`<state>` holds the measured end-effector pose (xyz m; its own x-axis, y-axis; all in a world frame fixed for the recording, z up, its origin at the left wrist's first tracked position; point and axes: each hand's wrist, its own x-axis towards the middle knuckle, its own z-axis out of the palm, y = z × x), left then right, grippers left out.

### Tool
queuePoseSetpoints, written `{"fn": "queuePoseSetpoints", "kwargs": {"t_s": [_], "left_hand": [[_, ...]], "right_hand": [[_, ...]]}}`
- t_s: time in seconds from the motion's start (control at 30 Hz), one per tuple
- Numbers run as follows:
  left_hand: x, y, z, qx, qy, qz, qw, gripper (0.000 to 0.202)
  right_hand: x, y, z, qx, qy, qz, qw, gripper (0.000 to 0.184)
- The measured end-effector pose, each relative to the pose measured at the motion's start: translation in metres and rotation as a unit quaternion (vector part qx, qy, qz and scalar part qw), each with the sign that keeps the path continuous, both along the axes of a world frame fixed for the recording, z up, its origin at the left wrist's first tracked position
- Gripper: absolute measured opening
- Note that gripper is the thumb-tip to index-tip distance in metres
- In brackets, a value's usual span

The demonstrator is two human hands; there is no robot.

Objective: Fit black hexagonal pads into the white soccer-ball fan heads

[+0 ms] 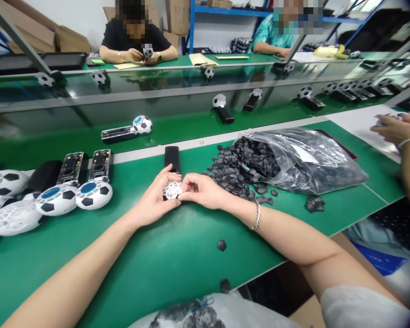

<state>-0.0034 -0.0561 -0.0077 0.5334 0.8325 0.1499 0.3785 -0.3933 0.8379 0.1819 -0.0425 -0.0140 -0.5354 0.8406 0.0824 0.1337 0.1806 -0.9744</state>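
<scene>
Your left hand point(157, 193) curls round the left side of a small white ball point(173, 189) with a net of lines on it, and your thumb sits low by its near side; your right hand point(201, 190) has its thumb and finger pinched together at the ball's right side, but I cannot tell if a tiny piece is between them; the ball is over the green bench point(150, 259), in front of you, and a black handle point(171, 157) points away from it, though your fingers hide where they meet; to the right, a heap of black pieces point(256, 159) spills from a clear bag point(321, 164), and a small pile point(315, 204) lies near the bag; one loose piece point(222, 245) lies nearer to you; on your left, football toys point(94, 194) with black and white balls sit close together; past the bench, more toys point(143, 124) lie on a long green strip point(177, 130); across from you, a person in a black top point(111, 38) holds a little football point(148, 52); at the far right, another person's hand point(394, 127) shows
</scene>
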Motion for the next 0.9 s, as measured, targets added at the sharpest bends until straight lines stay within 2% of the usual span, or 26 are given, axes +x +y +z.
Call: {"fn": "queuePoseSetpoints", "kwargs": {"t_s": [0.07,0.13,0.2,0.23,0.27,0.33,0.4,0.5,0.57,0.63,0.67,0.73,0.8,0.83,0.9], "left_hand": [[0.000,-0.001,0.000,-0.009,0.007,-0.006,1.000,0.038],[0.001,-0.003,0.001,-0.008,0.018,-0.011,1.000,0.037],[0.004,-0.005,0.002,-0.003,0.027,-0.006,1.000,0.038],[0.005,-0.006,0.003,-0.002,0.029,0.001,1.000,0.039],[0.005,-0.006,0.004,-0.004,0.030,0.010,0.999,0.040],[0.005,-0.007,0.005,-0.011,0.032,0.025,0.999,0.040],[0.002,-0.006,0.008,-0.017,0.039,0.038,0.998,0.038],[-0.006,-0.004,0.012,-0.037,0.071,0.058,0.995,0.035],[-0.011,-0.003,0.016,-0.056,0.091,0.079,0.991,0.040],[-0.015,-0.002,0.018,-0.067,0.099,0.105,0.987,0.049],[-0.017,0.000,0.018,-0.068,0.097,0.113,0.987,0.053],[-0.019,0.003,0.018,-0.063,0.086,0.102,0.989,0.055],[-0.023,0.006,0.017,-0.067,0.065,0.055,0.994,0.053],[-0.024,0.008,0.016,-0.077,0.051,0.025,0.995,0.054],[-0.026,0.010,0.015,-0.101,0.026,-0.031,0.994,0.056]], "right_hand": [[0.008,0.008,0.005,0.013,-0.061,-0.011,0.998,0.019],[0.022,0.018,0.012,0.091,-0.197,-0.079,0.973,0.015],[0.038,0.026,0.018,0.177,-0.364,-0.157,0.901,0.012],[0.045,0.029,0.020,0.207,-0.437,-0.170,0.859,0.011],[0.050,0.031,0.021,0.227,-0.494,-0.166,0.823,0.011],[0.053,0.031,0.021,0.253,-0.558,-0.131,0.779,0.013],[0.051,0.030,0.019,0.276,-0.578,-0.105,0.760,0.014],[0.046,0.027,0.017,0.297,-0.583,-0.099,0.750,0.016],[0.045,0.026,0.017,0.305,-0.587,-0.101,0.743,0.018],[0.047,0.025,0.017,0.306,-0.559,-0.113,0.762,0.019],[0.047,0.024,0.017,0.300,-0.523,-0.121,0.789,0.018],[0.044,0.020,0.018,0.267,-0.404,-0.124,0.866,0.013],[0.037,0.013,0.018,0.232,-0.263,-0.100,0.931,0.007],[0.033,0.009,0.018,0.222,-0.207,-0.082,0.949,0.006],[0.024,0.002,0.017,0.211,-0.132,-0.049,0.967,0.007]]}}
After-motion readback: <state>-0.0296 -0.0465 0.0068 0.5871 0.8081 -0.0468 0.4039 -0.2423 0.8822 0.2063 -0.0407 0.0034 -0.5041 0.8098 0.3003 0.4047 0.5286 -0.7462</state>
